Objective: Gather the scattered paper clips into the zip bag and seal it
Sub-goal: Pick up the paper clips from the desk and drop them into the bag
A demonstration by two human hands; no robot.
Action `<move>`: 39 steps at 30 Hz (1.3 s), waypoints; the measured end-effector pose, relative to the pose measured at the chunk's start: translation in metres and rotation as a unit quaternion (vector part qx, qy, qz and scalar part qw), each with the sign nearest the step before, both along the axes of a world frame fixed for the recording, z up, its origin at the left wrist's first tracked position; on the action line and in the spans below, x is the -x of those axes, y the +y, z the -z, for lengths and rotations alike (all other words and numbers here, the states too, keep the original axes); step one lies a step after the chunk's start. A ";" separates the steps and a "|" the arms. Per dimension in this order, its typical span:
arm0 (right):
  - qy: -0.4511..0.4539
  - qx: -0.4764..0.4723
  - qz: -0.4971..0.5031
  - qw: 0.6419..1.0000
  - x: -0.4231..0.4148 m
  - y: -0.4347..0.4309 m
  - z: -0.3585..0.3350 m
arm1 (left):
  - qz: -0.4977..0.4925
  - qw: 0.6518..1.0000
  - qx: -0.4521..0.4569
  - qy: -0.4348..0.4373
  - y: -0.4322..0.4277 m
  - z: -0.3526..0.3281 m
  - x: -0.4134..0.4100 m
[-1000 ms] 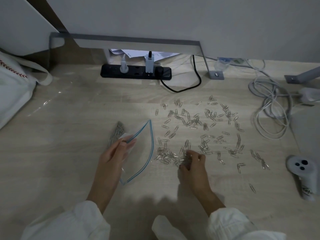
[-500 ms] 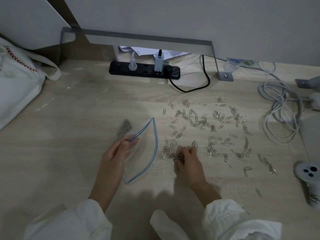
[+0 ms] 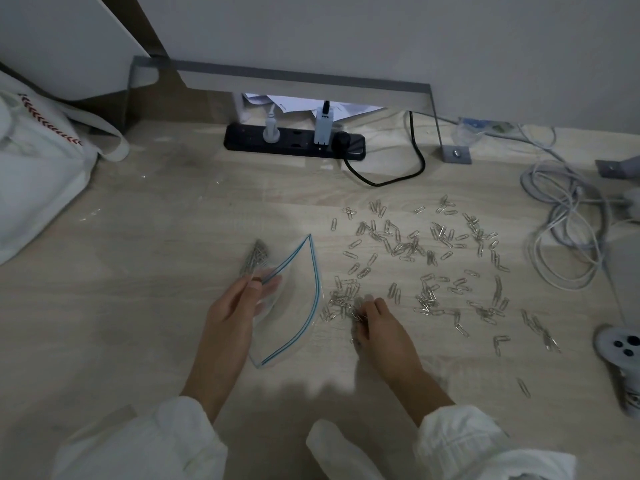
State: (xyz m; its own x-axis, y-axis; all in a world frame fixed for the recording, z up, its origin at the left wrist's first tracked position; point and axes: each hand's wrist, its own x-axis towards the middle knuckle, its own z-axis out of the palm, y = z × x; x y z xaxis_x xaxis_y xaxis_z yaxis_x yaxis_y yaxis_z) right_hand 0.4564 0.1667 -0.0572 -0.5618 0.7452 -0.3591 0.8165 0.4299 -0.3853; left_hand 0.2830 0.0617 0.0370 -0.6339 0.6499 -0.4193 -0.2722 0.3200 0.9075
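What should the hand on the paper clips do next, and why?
Probably the right hand should carry its pinched bunch of paper clips leftward into the zip bag. The left hand holds the bag's mouth open right beside it, and many more clips lie scattered to the right.

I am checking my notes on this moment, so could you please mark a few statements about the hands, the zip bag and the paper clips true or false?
The left hand holds the clear plastic zip bag with the blue seal strip by its mouth. True.
The zip bag holds no clips. False: a silver bunch lies in its far end.
The right hand curls its fingers round silver wire paper clips on the pale wooden surface. True.
No clips lie loose. False: many scattered clips lie right of the bag.
The black power strip touches the right hand. False: it lies by the wall.
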 end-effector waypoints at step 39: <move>0.353 0.080 0.167 0.917 0.035 -0.002 -0.097 | 0.035 0.999 -0.006 0.000 0.035 -0.002 -0.010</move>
State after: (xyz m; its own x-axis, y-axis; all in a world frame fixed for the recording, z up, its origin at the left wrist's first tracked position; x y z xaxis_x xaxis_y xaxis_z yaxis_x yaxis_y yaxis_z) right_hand 0.4211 0.1646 0.0402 -0.4471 0.8872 -0.1143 0.4159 0.0930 -0.9046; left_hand 0.2927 0.0967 0.0394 -0.5860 0.6985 -0.4107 -0.2495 0.3267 0.9116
